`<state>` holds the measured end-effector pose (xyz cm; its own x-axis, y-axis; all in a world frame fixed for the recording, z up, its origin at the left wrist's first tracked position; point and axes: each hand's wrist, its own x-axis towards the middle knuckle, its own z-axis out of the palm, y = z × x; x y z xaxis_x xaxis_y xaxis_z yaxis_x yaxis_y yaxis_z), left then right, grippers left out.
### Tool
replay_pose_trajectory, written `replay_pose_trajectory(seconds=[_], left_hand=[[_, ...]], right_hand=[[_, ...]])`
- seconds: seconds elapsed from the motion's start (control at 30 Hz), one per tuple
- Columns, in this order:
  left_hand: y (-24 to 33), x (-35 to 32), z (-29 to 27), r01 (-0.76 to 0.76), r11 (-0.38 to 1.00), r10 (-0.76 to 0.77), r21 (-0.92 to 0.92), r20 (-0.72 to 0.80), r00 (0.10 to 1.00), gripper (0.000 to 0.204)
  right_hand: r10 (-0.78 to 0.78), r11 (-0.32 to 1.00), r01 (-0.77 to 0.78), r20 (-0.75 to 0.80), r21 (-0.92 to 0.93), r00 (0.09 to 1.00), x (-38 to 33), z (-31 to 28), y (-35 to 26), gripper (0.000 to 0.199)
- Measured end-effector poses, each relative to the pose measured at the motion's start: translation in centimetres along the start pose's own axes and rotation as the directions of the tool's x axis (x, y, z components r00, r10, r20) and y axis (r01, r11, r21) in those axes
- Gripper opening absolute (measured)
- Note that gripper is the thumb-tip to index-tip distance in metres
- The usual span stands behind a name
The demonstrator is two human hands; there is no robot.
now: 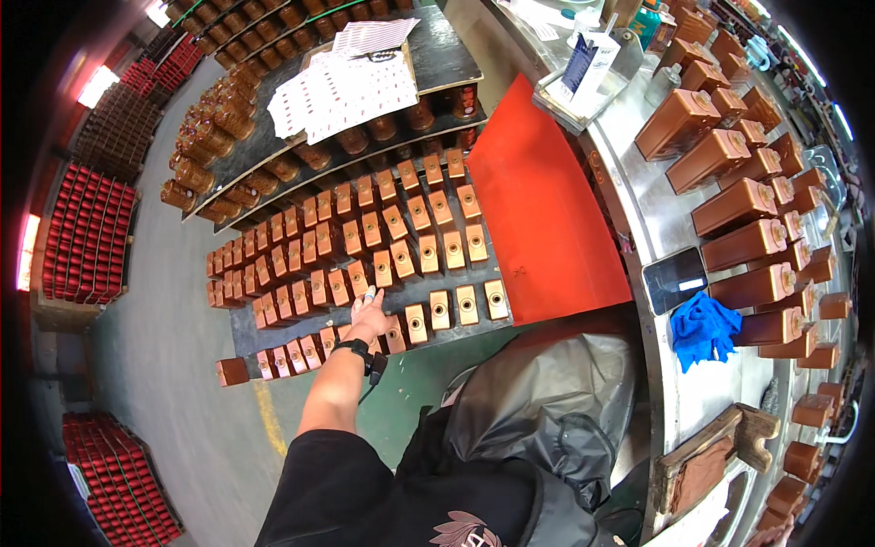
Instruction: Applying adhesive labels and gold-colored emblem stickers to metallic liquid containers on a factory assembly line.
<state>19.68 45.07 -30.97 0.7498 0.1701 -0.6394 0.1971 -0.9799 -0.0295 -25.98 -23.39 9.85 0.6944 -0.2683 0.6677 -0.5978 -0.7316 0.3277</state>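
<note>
My left hand (369, 317) reaches out over a low dark board (437, 351) crowded with rows of copper-brown rectangular bottles (416, 324). Its fingers look stretched forward, with a ring on one of them, and lie between the nearest row and the row behind. Bottle tops stand right beside the fingers; whether the fingertips touch one is too small to tell. Round the wrist is a black band with a device (372, 363). Most of these bottles stand upright, each with a round neck on top. My right hand does not show.
To the right, a metal workbench (652, 228) carries more brown bottles (738, 210), a blue cloth (705, 330) and a phone (676, 280). A red panel (547, 201) borders the board. Printed sheets (346, 91) lie on a rack behind. Stacked red goods (91, 232) stand left.
</note>
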Motion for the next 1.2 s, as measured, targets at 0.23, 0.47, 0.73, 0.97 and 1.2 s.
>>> replay_pose_trajectory(seconds=[0.23,0.47,0.73,0.97,1.2], left_hand=[[10.5,0.2,-2.7,-0.48,0.877,0.47,0.013,-0.223,0.854,0.086],[16.0,1.2,-1.7,-0.474,0.881,0.469,-0.007,-0.13,0.874,0.087],[8.8,1.5,-0.2,-0.041,0.998,0.04,-0.04,-0.033,0.999,0.101],[7.2,2.7,1.1,-0.035,0.998,0.036,-0.06,0.025,0.999,0.097],[6.5,3.8,1.3,-0.014,0.998,0.015,-0.06,0.008,1.0,0.093]], right_hand=[[0.076,0.974,-0.084,0.047,0.212,0.996,-0.8,1.0,1.1,0.034],[0.138,0.895,-0.172,0.113,0.412,0.984,0.1,1.0,1.1,0.035],[0.171,0.727,-0.286,0.239,0.624,0.956,0.5,1.9,0.5,0.036],[0.557,0.268,-0.727,0.514,0.633,0.652,3.6,1.3,-0.9,0.056],[0.497,0.306,-0.709,0.528,0.636,0.689,6.2,2.2,-2.6,0.054]])
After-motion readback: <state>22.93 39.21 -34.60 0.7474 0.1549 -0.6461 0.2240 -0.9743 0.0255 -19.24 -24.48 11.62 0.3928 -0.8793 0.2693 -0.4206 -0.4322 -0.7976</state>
